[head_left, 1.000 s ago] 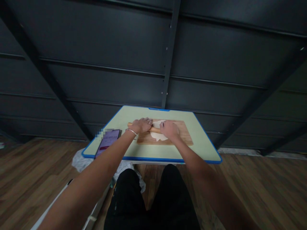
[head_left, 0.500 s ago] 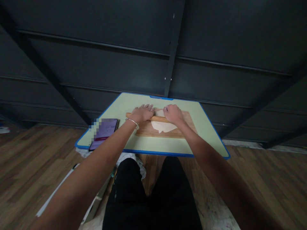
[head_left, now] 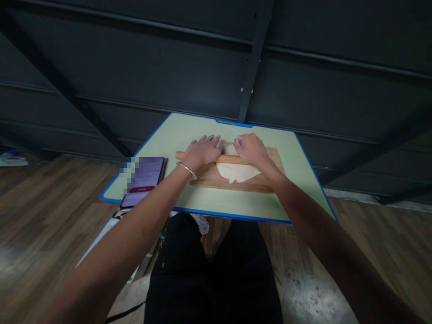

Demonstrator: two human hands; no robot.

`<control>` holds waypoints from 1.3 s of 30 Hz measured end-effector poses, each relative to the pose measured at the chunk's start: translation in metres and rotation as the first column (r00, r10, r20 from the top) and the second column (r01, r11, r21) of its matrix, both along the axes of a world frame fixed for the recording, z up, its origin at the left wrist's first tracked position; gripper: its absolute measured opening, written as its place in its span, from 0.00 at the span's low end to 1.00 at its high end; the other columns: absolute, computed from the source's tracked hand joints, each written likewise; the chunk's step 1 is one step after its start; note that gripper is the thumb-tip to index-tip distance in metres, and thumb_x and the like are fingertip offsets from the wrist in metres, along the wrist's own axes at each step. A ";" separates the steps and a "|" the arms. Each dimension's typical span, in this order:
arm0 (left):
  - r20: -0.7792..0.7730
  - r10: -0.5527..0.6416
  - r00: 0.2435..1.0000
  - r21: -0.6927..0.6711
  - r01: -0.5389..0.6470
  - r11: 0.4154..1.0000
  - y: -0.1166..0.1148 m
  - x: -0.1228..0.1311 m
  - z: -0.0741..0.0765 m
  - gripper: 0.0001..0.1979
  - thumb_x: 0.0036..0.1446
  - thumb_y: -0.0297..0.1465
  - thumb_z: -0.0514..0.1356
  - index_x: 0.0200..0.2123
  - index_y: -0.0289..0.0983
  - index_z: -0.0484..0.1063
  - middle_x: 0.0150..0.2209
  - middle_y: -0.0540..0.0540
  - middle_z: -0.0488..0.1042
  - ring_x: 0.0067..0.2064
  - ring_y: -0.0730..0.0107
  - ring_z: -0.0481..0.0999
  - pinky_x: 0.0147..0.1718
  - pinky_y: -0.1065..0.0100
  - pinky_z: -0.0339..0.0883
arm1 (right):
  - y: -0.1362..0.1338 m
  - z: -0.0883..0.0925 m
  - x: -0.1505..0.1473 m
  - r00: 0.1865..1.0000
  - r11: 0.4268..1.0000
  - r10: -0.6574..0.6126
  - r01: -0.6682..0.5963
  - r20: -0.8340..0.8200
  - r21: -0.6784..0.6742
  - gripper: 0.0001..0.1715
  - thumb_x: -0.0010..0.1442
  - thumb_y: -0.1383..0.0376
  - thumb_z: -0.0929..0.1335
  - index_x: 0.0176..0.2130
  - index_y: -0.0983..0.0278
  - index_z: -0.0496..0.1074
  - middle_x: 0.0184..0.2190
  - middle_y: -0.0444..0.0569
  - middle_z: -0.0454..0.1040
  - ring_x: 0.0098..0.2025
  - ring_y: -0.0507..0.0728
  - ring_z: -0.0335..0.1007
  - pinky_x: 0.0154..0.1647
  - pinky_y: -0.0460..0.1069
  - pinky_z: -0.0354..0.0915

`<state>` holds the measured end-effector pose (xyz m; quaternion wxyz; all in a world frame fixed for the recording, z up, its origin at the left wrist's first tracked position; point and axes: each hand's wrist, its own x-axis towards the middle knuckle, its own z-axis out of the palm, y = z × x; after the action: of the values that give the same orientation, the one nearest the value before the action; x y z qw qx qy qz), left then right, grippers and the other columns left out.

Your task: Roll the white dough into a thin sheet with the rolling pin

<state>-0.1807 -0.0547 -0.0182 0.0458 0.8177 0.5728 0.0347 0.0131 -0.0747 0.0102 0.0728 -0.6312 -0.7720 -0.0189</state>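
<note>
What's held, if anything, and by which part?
A tan, cylindrical wooden rolling pin: left hand spread over it near its left end, right hand curled over its right part.

Table [head_left: 202, 201]: pale green, blue-rimmed
Board [head_left: 253, 183]: wooden, nearer the table's right edge than its left
Dough [head_left: 234, 171]: flat, ragged sheet on the board
Rolling pin [head_left: 231, 159]: across the dough
Left hand [head_left: 204, 150]: fingers spread, on the pin
Right hand [head_left: 250, 147]: curled on the pin
Phone [head_left: 143, 177]: near left corner, screen lit
</note>
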 end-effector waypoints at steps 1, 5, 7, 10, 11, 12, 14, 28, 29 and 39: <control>0.001 0.024 1.000 -0.010 -0.024 1.000 -0.006 0.002 0.003 0.33 0.75 0.44 0.34 0.75 0.42 0.55 0.76 0.44 0.57 0.75 0.50 0.57 0.70 0.46 0.52 | -0.001 0.000 0.000 1.000 1.000 0.012 -0.012 0.000 -0.003 0.28 0.77 0.59 0.57 0.50 0.69 0.80 0.49 0.64 0.81 0.52 0.64 0.77 0.53 0.51 0.65; 0.009 0.081 0.997 -0.007 -0.081 0.997 -0.023 0.005 0.011 0.33 0.75 0.44 0.33 0.75 0.43 0.56 0.76 0.46 0.56 0.76 0.51 0.55 0.71 0.45 0.50 | -0.002 0.000 0.001 0.998 0.998 0.062 -0.061 0.000 -0.029 0.26 0.77 0.59 0.58 0.47 0.67 0.81 0.48 0.63 0.82 0.49 0.63 0.77 0.51 0.51 0.66; 0.013 0.077 0.997 -0.013 -0.077 0.997 -0.027 0.004 0.013 0.34 0.75 0.44 0.33 0.76 0.42 0.56 0.76 0.46 0.56 0.75 0.52 0.55 0.71 0.46 0.50 | -0.001 0.000 0.001 0.997 0.996 0.078 -0.079 -0.003 -0.050 0.26 0.76 0.60 0.58 0.46 0.66 0.81 0.47 0.62 0.82 0.49 0.63 0.78 0.50 0.51 0.66; 0.013 0.070 0.997 -0.002 -0.070 0.998 -0.029 0.003 0.013 0.33 0.75 0.43 0.33 0.75 0.42 0.57 0.75 0.45 0.58 0.75 0.53 0.56 0.71 0.46 0.52 | 0.000 0.001 0.000 0.995 0.992 0.102 -0.102 -0.012 -0.079 0.26 0.77 0.59 0.58 0.47 0.67 0.81 0.47 0.63 0.82 0.48 0.63 0.78 0.50 0.51 0.66; 0.007 0.074 0.997 0.005 -0.074 0.997 -0.030 0.003 0.012 0.33 0.75 0.42 0.33 0.75 0.42 0.58 0.75 0.45 0.59 0.75 0.53 0.56 0.71 0.47 0.52 | 0.001 0.001 0.000 0.994 0.990 0.112 -0.112 -0.013 -0.084 0.26 0.77 0.59 0.58 0.47 0.67 0.81 0.47 0.63 0.82 0.48 0.63 0.79 0.50 0.51 0.66; -0.002 0.084 0.996 0.012 -0.084 0.996 -0.031 0.003 0.012 0.33 0.75 0.42 0.33 0.74 0.42 0.58 0.75 0.45 0.59 0.75 0.53 0.56 0.71 0.47 0.52 | 0.001 0.001 0.000 0.992 0.988 0.125 -0.125 -0.014 -0.090 0.26 0.77 0.58 0.58 0.48 0.67 0.81 0.47 0.63 0.82 0.48 0.63 0.79 0.50 0.51 0.66; -0.020 0.110 0.994 0.027 -0.110 0.994 -0.032 0.003 0.012 0.33 0.75 0.43 0.33 0.74 0.42 0.59 0.75 0.45 0.58 0.76 0.53 0.55 0.71 0.48 0.52 | 0.002 0.000 0.000 0.987 0.982 0.157 -0.159 -0.023 -0.102 0.27 0.77 0.58 0.58 0.49 0.68 0.81 0.47 0.64 0.82 0.48 0.63 0.79 0.51 0.52 0.67; -0.066 0.201 0.977 0.091 -0.195 0.977 -0.031 0.001 0.007 0.33 0.75 0.46 0.34 0.75 0.42 0.57 0.75 0.46 0.58 0.76 0.55 0.55 0.72 0.50 0.50 | 0.004 -0.006 -0.001 0.965 0.970 0.222 -0.232 -0.139 -0.065 0.24 0.77 0.62 0.57 0.51 0.70 0.78 0.49 0.65 0.81 0.51 0.65 0.78 0.53 0.54 0.68; -0.071 0.198 0.978 0.087 -0.192 0.978 -0.031 0.001 0.007 0.33 0.75 0.45 0.34 0.74 0.42 0.58 0.75 0.46 0.58 0.75 0.56 0.55 0.72 0.50 0.50 | 0.005 -0.007 -0.001 0.962 0.968 0.238 -0.247 -0.131 -0.053 0.24 0.76 0.63 0.57 0.51 0.70 0.78 0.49 0.65 0.80 0.51 0.65 0.78 0.53 0.54 0.68; -0.089 0.233 0.968 0.078 -0.227 0.971 -0.039 0.006 0.010 0.31 0.75 0.40 0.35 0.74 0.43 0.61 0.75 0.47 0.59 0.77 0.52 0.50 0.74 0.45 0.43 | 0.003 -0.007 0.000 0.970 0.976 0.217 -0.217 -0.108 0.016 0.20 0.74 0.66 0.60 0.50 0.73 0.77 0.50 0.64 0.80 0.53 0.63 0.75 0.57 0.52 0.62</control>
<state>-0.1744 -0.0939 -0.0086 -0.0141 0.7475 0.6639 0.0189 0.0128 -0.0713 0.0034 0.1178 -0.5430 -0.8311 0.0222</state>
